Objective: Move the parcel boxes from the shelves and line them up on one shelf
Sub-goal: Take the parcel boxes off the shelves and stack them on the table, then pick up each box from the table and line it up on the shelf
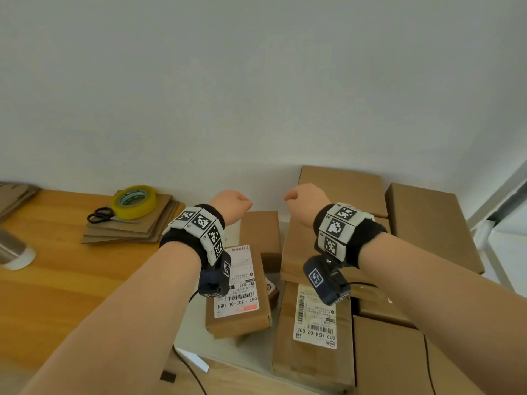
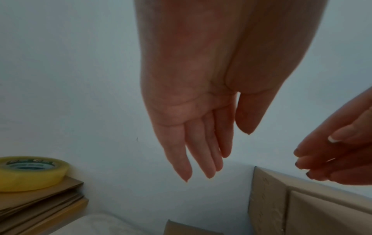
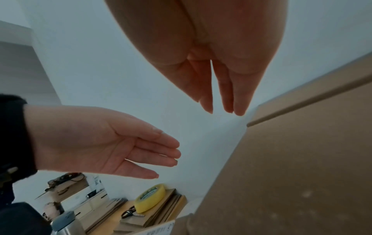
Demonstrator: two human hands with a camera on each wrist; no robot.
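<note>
Both hands hover empty above a pile of brown parcel boxes, side by side and a little apart. In the wrist views the fingers of my left hand (image 1: 231,205) (image 2: 219,155) and my right hand (image 1: 305,198) (image 3: 223,105) are straight and hold nothing. Below the left wrist lies a labelled box (image 1: 239,295). A longer labelled box (image 1: 310,346) lies under the right wrist. Plain boxes (image 1: 340,189) (image 1: 427,223) stand behind and to the right, against the wall. One box side (image 3: 292,167) fills the right of the right wrist view.
A wooden table (image 1: 57,295) lies to the left, with a yellow tape roll (image 1: 134,201) and black scissors (image 1: 99,215) on a stack of flat cardboard (image 1: 128,232). A metal flask (image 1: 14,252) sits at the left edge. A white wall stands behind.
</note>
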